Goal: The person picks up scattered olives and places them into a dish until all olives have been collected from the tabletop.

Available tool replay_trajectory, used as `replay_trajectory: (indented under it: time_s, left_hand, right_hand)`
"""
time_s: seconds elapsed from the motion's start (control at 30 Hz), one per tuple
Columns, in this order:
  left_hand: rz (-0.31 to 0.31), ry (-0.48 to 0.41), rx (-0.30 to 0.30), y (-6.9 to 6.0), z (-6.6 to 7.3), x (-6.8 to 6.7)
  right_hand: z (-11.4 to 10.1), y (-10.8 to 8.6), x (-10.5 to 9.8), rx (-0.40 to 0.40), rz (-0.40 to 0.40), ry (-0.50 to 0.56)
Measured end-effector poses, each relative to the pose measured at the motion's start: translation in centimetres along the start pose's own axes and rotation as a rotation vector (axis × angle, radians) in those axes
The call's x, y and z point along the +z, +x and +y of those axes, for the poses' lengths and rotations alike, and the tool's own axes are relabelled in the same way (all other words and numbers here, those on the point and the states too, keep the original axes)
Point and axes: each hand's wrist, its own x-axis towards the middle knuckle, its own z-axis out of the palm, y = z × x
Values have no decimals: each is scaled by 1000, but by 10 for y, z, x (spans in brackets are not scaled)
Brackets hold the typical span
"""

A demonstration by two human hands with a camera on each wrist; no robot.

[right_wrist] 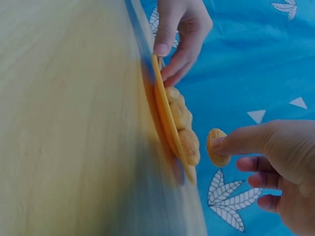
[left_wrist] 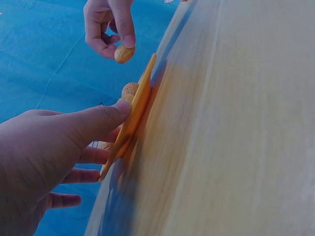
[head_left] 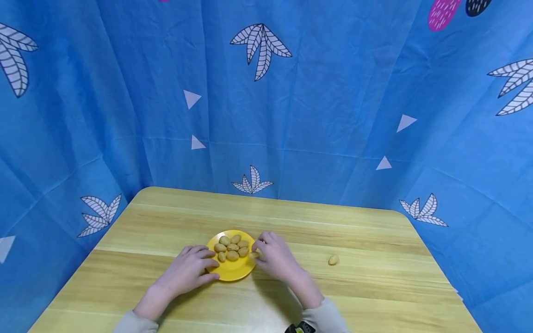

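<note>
A yellow plate [head_left: 235, 275] sits on the wooden table, bearing several tan walnuts [head_left: 232, 255]. My left hand [head_left: 189, 270] rests at the plate's left rim with its fingers spread and extended. In the left wrist view, the thumb [left_wrist: 106, 115] of that hand touches the rim. Between thumb and fingers, my right hand [head_left: 276, 256] pinches one walnut [right_wrist: 217, 147], just off the plate's right rim. The right wrist view shows this walnut apart from those on the plate [right_wrist: 170, 128]. Part of the plate's left edge is hidden behind the left fingers.
Another walnut [head_left: 333, 260] lies alone on the table [head_left: 374, 286], right of the right hand. A blue patterned curtain [head_left: 333, 92] hangs behind the table's far edge and along its sides. The right wrist carries a dark watch or band [head_left: 301, 328].
</note>
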Motion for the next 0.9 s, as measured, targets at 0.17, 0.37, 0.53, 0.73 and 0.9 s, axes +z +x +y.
replay_trajectory:
  time_s: [0.17,0.37,0.53,0.73,0.9]
  left_hand:
    - [-1,3,4,0,0,0]
    - [0,6,8,0,0,0]
    - [3,-1,7,0,0,-1]
    - [14,0,14,0,0,-1]
    - [19,2,16,0,-1,0]
  right_hand:
    - [-5,4,4,7,-35,15]
    - [-9,8,12,19,-95,16]
    - [-12,11,17,7,-119,10]
    - [-15,13,22,3,-140,21]
    - [-16,14,24,8,-148,35]
